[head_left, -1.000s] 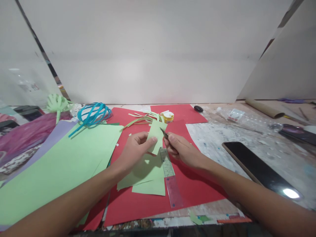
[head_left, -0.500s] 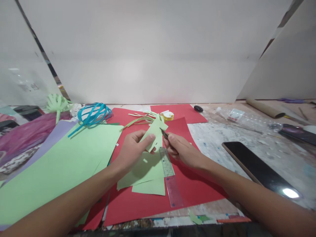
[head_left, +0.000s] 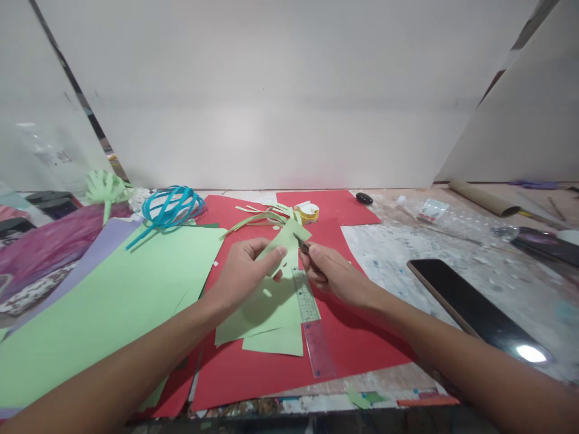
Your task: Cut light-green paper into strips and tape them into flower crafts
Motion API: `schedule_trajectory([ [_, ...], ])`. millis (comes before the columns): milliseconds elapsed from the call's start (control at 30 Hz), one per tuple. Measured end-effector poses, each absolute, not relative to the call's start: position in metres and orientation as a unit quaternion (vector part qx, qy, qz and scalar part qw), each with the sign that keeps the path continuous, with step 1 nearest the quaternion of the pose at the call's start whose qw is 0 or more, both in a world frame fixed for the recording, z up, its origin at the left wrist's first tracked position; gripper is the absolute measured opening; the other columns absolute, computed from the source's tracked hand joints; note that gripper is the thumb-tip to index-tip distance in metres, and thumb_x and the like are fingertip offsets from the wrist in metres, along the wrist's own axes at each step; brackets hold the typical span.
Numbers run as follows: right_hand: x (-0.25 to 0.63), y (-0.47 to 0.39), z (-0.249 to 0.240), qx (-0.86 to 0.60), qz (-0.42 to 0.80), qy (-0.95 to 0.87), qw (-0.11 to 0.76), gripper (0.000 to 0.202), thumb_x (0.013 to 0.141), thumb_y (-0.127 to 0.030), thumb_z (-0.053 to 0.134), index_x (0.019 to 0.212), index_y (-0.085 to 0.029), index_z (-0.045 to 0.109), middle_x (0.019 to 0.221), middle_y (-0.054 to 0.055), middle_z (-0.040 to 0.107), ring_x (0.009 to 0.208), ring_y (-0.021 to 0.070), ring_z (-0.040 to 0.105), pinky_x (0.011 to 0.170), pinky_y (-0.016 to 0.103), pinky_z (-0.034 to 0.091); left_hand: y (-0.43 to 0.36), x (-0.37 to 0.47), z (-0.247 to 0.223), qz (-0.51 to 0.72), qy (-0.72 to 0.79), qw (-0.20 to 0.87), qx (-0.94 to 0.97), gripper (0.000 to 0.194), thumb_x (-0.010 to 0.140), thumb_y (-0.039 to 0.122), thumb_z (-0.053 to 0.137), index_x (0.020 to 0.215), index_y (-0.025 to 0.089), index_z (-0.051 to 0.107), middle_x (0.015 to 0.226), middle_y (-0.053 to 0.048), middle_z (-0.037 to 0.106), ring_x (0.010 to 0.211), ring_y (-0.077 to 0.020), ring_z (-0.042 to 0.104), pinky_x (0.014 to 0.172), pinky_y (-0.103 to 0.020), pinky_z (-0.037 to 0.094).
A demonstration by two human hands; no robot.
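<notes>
While the left hand point(head_left: 248, 265) pinches green paper point(head_left: 284, 239), the right hand point(head_left: 331, 269) angles inward, clamped on dark tool point(head_left: 301, 244).

The far side of the surface point(head_left: 384, 253) is closed off by a pale back panel point(head_left: 262, 96), flanked by a left panel point(head_left: 31, 78) and a right panel point(head_left: 538, 114), both set at an angle. Dark seams are seen between them. A soft glow is cast on the back panel, and its lower part is faintly tinged pink. The surface is streaked with whitish paint.
</notes>
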State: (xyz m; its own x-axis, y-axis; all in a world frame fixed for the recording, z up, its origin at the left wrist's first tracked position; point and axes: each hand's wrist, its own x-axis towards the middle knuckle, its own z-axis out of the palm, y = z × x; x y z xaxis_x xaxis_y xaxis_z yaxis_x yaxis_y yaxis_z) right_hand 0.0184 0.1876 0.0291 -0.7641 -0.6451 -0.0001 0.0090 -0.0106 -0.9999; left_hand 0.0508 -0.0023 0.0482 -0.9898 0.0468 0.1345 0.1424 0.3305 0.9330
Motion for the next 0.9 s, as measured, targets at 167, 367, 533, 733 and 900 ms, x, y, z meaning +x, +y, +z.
schedule_trajectory([
  [167,0.0185,0.1878,0.0306,-0.249,-0.655,0.676,0.228,0.042,0.097,-0.055,0.03,0.073,-0.021,0.039,0.062,-0.005,0.026,0.052,0.0109,0.02,0.047,0.026,0.018,-0.0045,0.05,0.0506,-0.575,-0.814,0.05,-0.062,0.032,0.084,0.043,0.057,0.069,0.017,0.065,0.06,-0.001,0.063,0.055,-0.0129,0.055,0.051,-0.022,0.042],
  [367,0.0184,0.1881,0.0324,-0.26,-0.64,0.686,0.229,0.042,0.098,-0.053,0.029,0.073,-0.021,0.039,0.062,-0.005,0.026,0.051,0.0107,0.021,0.047,0.027,0.018,-0.0046,0.0503,0.0509,-0.618,-0.783,0.061,-0.027,0.031,0.082,0.046,0.06,0.088,0.017,0.068,0.063,-0.002,0.066,0.06,-0.0164,0.063,0.056,-0.025,0.047],
  [533,0.0194,0.1868,0.0319,-0.24,-0.657,0.671,0.244,0.042,0.098,-0.054,0.029,0.073,-0.021,0.039,0.061,-0.006,0.025,0.049,0.0101,0.019,0.045,0.026,0.019,-0.0042,0.0503,0.0513,-0.594,-0.802,0.056,-0.041,0.028,0.083,0.043,0.059,0.075,0.017,0.066,0.06,-0.001,0.065,0.059,-0.0153,0.062,0.056,-0.025,0.046],
  [733,0.0198,0.1861,0.0311,-0.235,-0.665,0.66,0.26,0.041,0.097,-0.055,0.029,0.076,-0.021,0.041,0.061,-0.006,0.025,0.049,0.0094,0.019,0.044,0.025,0.018,-0.0058,0.0509,0.0519,-0.576,-0.814,0.056,-0.045,0.028,0.084,0.044,0.058,0.076,0.017,0.066,0.06,-0.001,0.065,0.06,-0.0151,0.06,0.056,-0.025,0.045],
  [900,0.0195,0.1865,0.0313,-0.245,-0.656,0.671,0.245,0.042,0.097,-0.055,0.03,0.073,-0.021,0.038,0.061,-0.006,0.023,0.05,0.0097,0.019,0.045,0.025,0.018,-0.0087,0.0473,0.0485,-0.601,-0.796,0.076,-0.021,0.031,0.081,0.047,0.062,0.076,0.016,0.064,0.06,-0.002,0.065,0.059,-0.0166,0.062,0.056,-0.026,0.047],
])
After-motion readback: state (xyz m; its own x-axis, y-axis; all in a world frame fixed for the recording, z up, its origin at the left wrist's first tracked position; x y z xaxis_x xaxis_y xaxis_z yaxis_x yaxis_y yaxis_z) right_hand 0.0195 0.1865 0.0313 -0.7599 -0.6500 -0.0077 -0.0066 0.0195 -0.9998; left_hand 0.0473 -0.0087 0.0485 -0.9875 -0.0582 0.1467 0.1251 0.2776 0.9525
